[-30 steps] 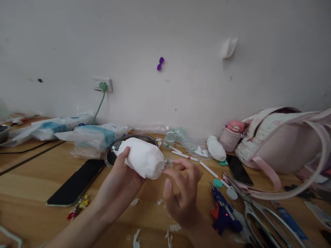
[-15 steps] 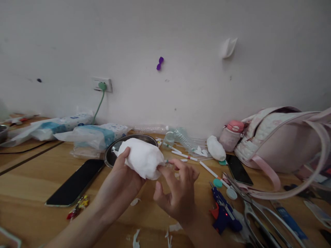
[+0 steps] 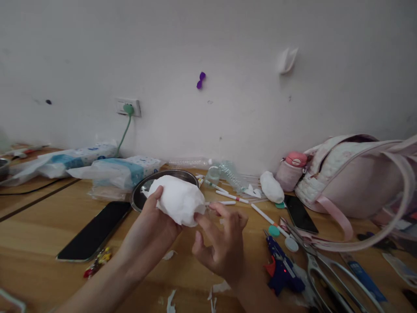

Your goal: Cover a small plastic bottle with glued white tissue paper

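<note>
My left hand [image 3: 153, 234] is wrapped round a white tissue-covered bundle [image 3: 177, 198], gripping it from below and the left, thumb on its near left side. The bundle is rounded and held tilted above the table; what lies inside it is hidden. At its right end, my right hand [image 3: 224, 243] touches the white covering with a fingertip. The thumb of that hand stands apart, and the other fingers are spread and bent. A similar white wrapped bundle [image 3: 272, 187] lies at the back right of the table.
Behind the held bundle sits a round metal tray [image 3: 138, 201]. A phone [image 3: 94, 232] lies left. To the right are a blue glue gun [image 3: 282, 263] with a red light, large scissors [image 3: 314, 265], striped paper sticks [image 3: 267, 217], another phone [image 3: 299, 213] and a pink bag [image 3: 348, 182].
My right hand has shifted very slightly left and its fingertip has moved a little along the bundle's right end. My left hand keeps its hold on the bundle.
</note>
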Demonstrator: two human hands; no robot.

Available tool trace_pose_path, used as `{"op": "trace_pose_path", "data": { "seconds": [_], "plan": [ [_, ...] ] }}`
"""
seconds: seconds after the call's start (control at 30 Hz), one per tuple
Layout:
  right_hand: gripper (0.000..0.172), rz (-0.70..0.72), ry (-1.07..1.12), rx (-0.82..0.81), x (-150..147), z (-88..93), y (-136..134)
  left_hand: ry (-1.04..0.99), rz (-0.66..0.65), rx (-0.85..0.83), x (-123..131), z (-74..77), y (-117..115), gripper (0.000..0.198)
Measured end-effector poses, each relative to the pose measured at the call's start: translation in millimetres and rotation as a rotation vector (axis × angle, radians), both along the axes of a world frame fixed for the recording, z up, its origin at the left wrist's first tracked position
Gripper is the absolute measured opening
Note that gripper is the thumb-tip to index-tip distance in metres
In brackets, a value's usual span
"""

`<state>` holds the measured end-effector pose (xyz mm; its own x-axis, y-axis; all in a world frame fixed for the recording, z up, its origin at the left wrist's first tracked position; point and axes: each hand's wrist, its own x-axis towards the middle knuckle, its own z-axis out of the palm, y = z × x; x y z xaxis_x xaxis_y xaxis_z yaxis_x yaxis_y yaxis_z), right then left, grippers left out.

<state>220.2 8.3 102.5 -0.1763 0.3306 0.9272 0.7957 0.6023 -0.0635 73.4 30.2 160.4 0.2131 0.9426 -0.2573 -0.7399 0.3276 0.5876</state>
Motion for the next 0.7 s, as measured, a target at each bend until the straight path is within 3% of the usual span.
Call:
{"op": "trace_pose_path", "data": {
  "seconds": [0.13, 0.23, 0.37, 0.53, 0.7],
  "plan": [
    [0.040, 0.104, 0.129, 0.074, 3, -4.6, 1, 0.003, 0.006, 0.007, -4, -1.9, 1, 0.040],
    [0.051, 0.130, 0.273, 0.016, 6, -8.8, 4, -0.008, 0.032, 0.047, -4, -1.4, -1, 0.037],
    [0.036, 0.100, 0.264, -0.128, 8, -6.3, 3, 0.005, 0.002, 0.066, -2, 2.1, -6, 0.037],
    [0.030, 0.082, 0.006, 0.078, 1, 6.1, -6, 0.017, 0.007, 0.028, 1, 2.2, -8, 0.036],
    [0.027, 0.038, -0.014, 0.050, -9, 10.5, -11, 0.014, -0.008, -0.038, 3, -3.0, -6, 0.043]
  ]
}}
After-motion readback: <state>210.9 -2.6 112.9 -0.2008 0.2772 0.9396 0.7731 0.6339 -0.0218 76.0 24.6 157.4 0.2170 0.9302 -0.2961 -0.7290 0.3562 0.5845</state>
